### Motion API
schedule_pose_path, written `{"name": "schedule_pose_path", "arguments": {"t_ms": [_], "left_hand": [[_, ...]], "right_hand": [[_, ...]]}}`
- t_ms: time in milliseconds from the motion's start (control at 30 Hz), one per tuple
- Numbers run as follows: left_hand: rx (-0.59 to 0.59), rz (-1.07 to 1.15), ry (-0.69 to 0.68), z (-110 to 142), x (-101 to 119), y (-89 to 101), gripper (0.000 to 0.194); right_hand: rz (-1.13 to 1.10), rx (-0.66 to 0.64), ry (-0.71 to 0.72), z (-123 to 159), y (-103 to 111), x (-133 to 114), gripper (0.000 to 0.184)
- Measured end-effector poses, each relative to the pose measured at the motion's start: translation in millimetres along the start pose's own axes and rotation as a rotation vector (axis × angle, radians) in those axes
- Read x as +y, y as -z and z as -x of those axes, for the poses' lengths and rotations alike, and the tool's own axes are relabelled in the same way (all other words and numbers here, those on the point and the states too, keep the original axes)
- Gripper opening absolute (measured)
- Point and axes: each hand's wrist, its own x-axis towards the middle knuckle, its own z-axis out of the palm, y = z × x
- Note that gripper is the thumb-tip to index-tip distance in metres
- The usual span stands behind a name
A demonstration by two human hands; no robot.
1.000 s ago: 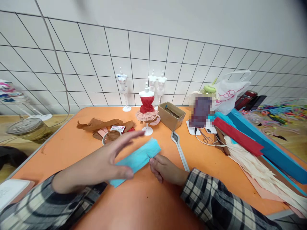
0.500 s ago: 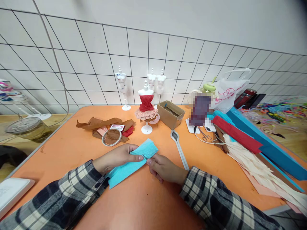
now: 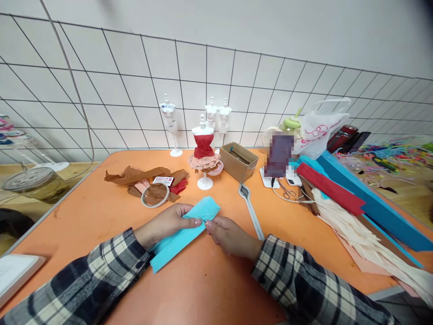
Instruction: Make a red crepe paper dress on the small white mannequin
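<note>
A folded strip of light-blue crepe paper (image 3: pixel 177 247) slants across the front middle of the orange table. My left hand (image 3: pixel 167 224) is closed on it, thumb pressed on top and fingers behind. At the strip's right edge, the fingertips of my right hand (image 3: pixel 233 237) are pinched together on the paper near my left thumb. Small creases show between the two thumbs. Beyond my hands stands a miniature dress form (image 3: pixel 204 146) in a red bodice and ruffled pink skirt.
White bare dress forms (image 3: pixel 169 119) stand behind. Left lie brown paper scraps (image 3: pixel 135 175) and a tape roll (image 3: pixel 154 195). A cardboard box (image 3: pixel 239 162), a grey-handled tool (image 3: pixel 252 210), scissors (image 3: pixel 287 192), a red crepe roll (image 3: pixel 329 189) and cream paper strips (image 3: pixel 352 230) are to the right.
My right fingertips have shifted slightly along the paper's edge, closer to my left thumb. The lower end of the strip has tilted down a little. The view has moved slightly.
</note>
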Motion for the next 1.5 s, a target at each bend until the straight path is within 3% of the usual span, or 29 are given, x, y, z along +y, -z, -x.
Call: {"name": "schedule_pose_path", "arguments": {"t_ms": [333,600,833,1033,1233,1400,1500], "left_hand": [[0.111,-0.011,-0.02,-1.6,-0.2,-6.0,0.051],[0.202,-0.174,-0.117,-6.1,-5.0,3.8,0.049],[0.026,-0.097,-0.157,-5.4,-3.7,5.6,0.045],[0.088,-0.096,-0.226,-8.4,-4.9,-1.1,0.047],[0.205,-0.099,-0.24,-7.2,-5.0,-5.5,0.042],[0.161,-0.155,-0.228,-6.9,-6.3,-2.7,0.042],[0.209,-0.163,-0.225,-5.6,-5.9,-1.8,0.043]], "right_hand": [[-0.026,0.04,-0.027,-6.8,5.1,6.3,0.043],[0.018,0.014,-0.017,-2.9,14.1,3.0,0.045],[0.056,-0.026,-0.022,-0.8,15.5,2.2,0.042],[0.059,-0.043,-0.031,-1.8,13.8,3.1,0.045],[0.076,0.039,-0.027,-1.0,11.5,0.5,0.043],[0.12,0.053,-0.045,-1.6,12.4,4.5,0.041],[0.115,0.059,-0.042,-2.5,13.8,7.2,0.041]]}}
